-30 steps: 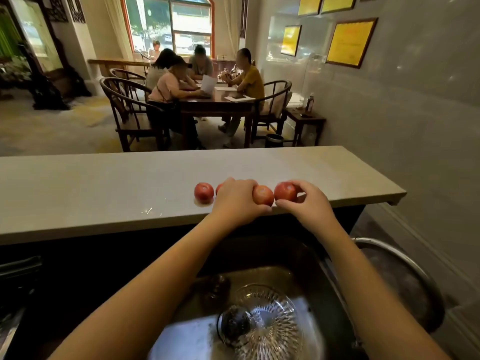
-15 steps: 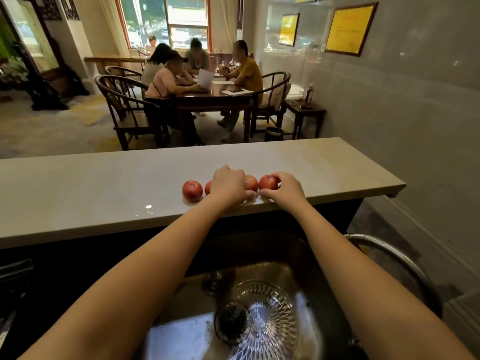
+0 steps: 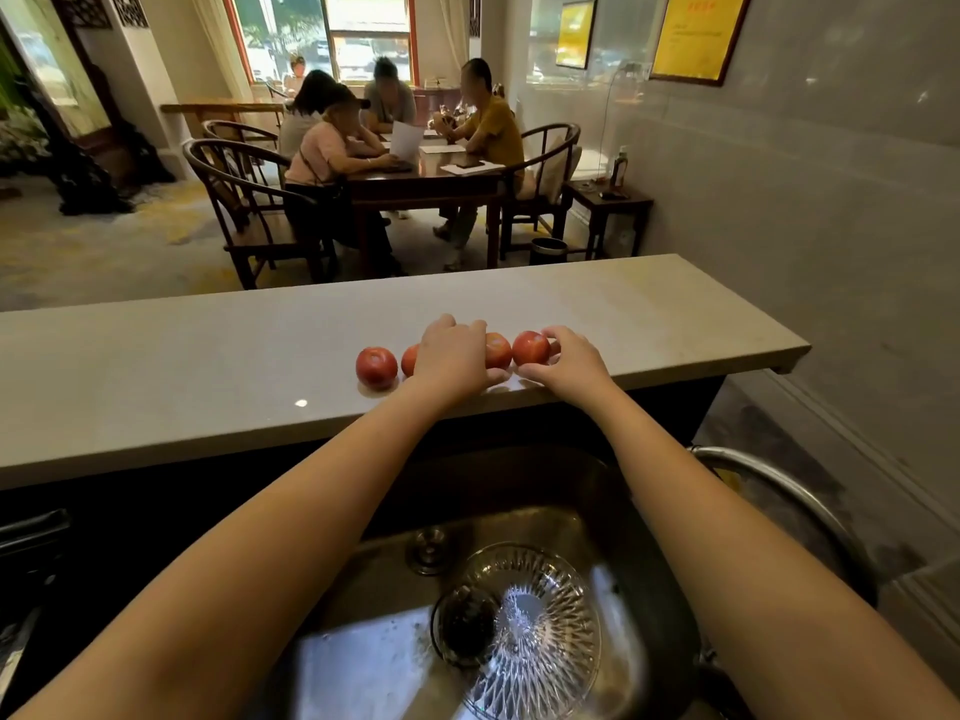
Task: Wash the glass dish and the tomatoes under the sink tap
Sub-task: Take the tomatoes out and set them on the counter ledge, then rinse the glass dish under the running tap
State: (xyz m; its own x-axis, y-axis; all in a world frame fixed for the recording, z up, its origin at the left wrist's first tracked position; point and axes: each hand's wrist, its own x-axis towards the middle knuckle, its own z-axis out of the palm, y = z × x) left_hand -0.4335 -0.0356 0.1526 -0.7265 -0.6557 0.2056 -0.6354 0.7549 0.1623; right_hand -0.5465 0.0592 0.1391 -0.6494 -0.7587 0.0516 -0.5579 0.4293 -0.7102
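Observation:
Several red tomatoes lie in a row near the front edge of the pale counter (image 3: 208, 366). The leftmost tomato (image 3: 376, 367) lies free. My left hand (image 3: 452, 356) is cupped over the middle of the row; a second tomato (image 3: 409, 359) and a third tomato (image 3: 498, 349) peek out either side of it. My right hand (image 3: 569, 362) curls its fingers around the rightmost tomato (image 3: 531, 348). Below the counter, the cut-glass dish (image 3: 540, 631) lies flat in the steel sink (image 3: 363, 662), partly over the dark drain.
A curved steel tap spout (image 3: 779, 491) arcs at the sink's right side. A grey tiled wall (image 3: 831, 252) closes the right. Beyond the counter, several people sit at a dark wooden table (image 3: 426, 181) with chairs around it.
Both hands stay on the tomatoes. The rightmost tomato has slid slightly left toward its neighbour. The view has tilted up a little.

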